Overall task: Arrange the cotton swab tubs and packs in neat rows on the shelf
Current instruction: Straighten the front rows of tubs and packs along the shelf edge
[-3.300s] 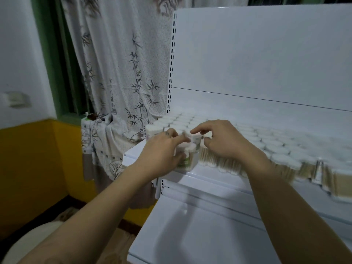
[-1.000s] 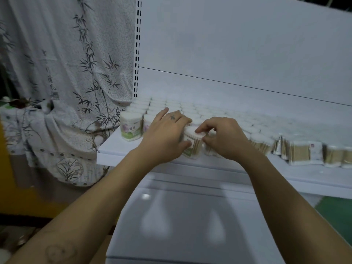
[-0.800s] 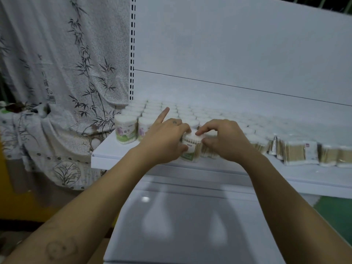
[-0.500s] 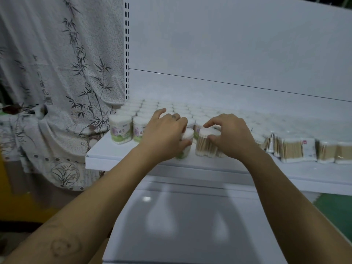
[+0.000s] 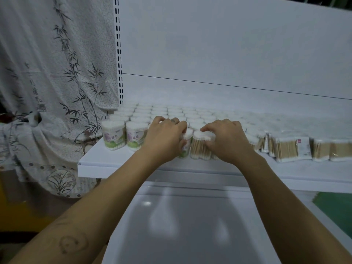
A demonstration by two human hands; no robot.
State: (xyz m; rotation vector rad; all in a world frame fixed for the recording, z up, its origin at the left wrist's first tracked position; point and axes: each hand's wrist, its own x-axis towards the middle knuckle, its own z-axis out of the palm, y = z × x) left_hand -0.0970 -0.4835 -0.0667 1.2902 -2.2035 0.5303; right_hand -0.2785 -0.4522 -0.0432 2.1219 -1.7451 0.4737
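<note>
Several cotton swab tubs with white tops stand in rows on the white shelf [image 5: 114,164]. Two labelled tubs [image 5: 123,137] stand at the front left. My left hand [image 5: 162,139] curls round a labelled tub [image 5: 185,145] in the front row. My right hand [image 5: 226,141] grips the clear tub [image 5: 200,147] just to its right, fingers over its top and thumb on its front. Flat packs of swabs [image 5: 291,149] lean in a row at the front right.
A white back panel [image 5: 228,54] with a slotted upright [image 5: 119,54] rises behind the shelf. A bamboo-print curtain [image 5: 57,82] hangs at the left. A lower white shelf [image 5: 181,225] juts out below my arms. Green floor shows at the lower right.
The view has shifted, so the shelf's left end shows more. Both hands have stayed on the front-row tubs; my left index finger, raised briefly, has curled back onto the tub.
</note>
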